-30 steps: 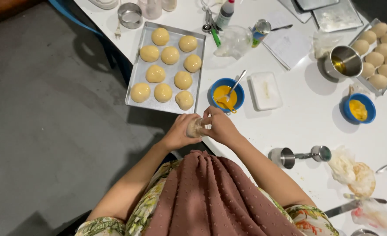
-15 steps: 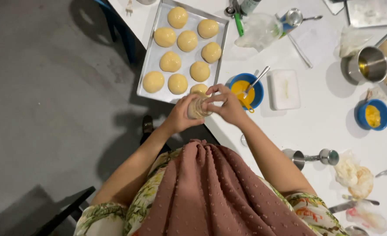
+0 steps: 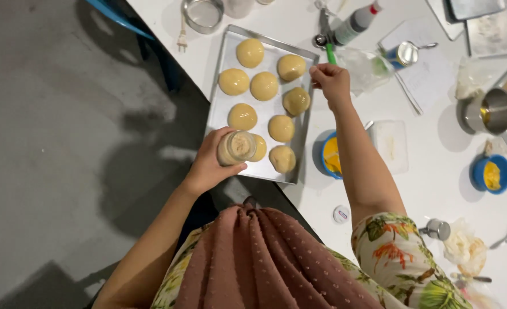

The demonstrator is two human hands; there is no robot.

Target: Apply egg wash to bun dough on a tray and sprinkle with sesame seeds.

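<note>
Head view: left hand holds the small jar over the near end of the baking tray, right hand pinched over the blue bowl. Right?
Not quite. In the head view the right hand is pinched over the baking tray's far end, not the blue bowl. The left hand does hold the small jar.

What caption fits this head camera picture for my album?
Left hand holds a small open jar over a baking tray of dough buns while right hand pinches fingers above them.

Pale yellow buns (image 3: 264,86) on silver tray (image 3: 221,68), upper centre. Clear jar (image 3: 237,148) with beige filling, centre left. Blue bowls (image 3: 491,173) holding orange-yellow liquid, right. White table (image 3: 436,143). Dusty-pink dotted scarf (image 3: 265,257), lower centre; floral sleeve (image 3: 396,252) in green, orange, white. Grey floor (image 3: 53,143), left.
</note>
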